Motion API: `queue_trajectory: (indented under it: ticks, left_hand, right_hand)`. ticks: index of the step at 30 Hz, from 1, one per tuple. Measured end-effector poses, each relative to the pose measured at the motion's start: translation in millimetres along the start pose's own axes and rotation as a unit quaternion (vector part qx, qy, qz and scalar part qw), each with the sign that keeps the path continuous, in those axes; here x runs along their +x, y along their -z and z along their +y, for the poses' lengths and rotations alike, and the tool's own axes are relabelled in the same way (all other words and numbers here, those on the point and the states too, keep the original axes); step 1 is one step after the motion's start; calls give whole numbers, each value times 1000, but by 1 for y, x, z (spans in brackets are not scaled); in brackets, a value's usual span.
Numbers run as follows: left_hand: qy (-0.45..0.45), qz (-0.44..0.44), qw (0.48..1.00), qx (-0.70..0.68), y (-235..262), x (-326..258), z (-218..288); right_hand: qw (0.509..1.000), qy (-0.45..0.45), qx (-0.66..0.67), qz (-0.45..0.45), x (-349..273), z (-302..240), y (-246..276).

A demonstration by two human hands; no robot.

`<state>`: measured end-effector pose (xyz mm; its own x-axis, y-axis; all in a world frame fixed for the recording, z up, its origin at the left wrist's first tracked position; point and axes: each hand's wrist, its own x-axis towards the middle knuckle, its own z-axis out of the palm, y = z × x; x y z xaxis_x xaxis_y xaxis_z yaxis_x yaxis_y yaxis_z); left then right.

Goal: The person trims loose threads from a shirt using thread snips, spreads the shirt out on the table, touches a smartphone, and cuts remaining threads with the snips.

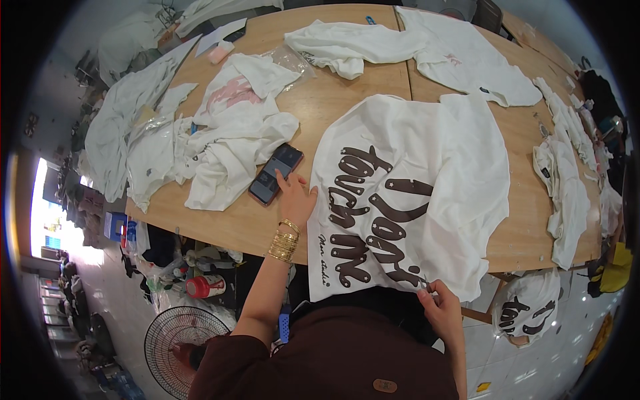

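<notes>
My left hand [295, 199] reaches over the table's near side with its fingers apart, the index fingertip on the screen of a smartphone [277, 175]. Gold bangles ring that wrist. In front of me a white garment [460, 167] with large dark brown lettering lies spread out and hangs a little over the near edge. At its lower right corner my right hand [440, 305] is closed around a small pointed metal tool, its tips beside the lettering. Most of that tool is hidden by the fingers, so its exact kind is unclear.
White garments with pink prints [230, 93] are heaped left of the phone. More white pieces lie along the far side [460, 60] and right edge [563, 193] of the wooden table [300, 127]. A floor fan [183, 340] stands at lower left; a lettered white bundle [527, 307] sits lower right.
</notes>
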<state>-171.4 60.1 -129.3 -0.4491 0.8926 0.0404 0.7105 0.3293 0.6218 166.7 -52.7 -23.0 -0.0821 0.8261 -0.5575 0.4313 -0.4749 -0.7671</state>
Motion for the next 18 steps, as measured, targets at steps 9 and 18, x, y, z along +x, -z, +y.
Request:
queue_trajectory:
  ticks: [9, 18]
  left_hand:
    - [-20, 2, 999, 31, -10, 8, 0]
    - [-22, 12, 1000, -4, -11, 6, 1]
  right_hand:
    - [1000, 0, -1, 4, 0, 3, 1]
    - [1000, 1, -16, 2, 0, 0, 2]
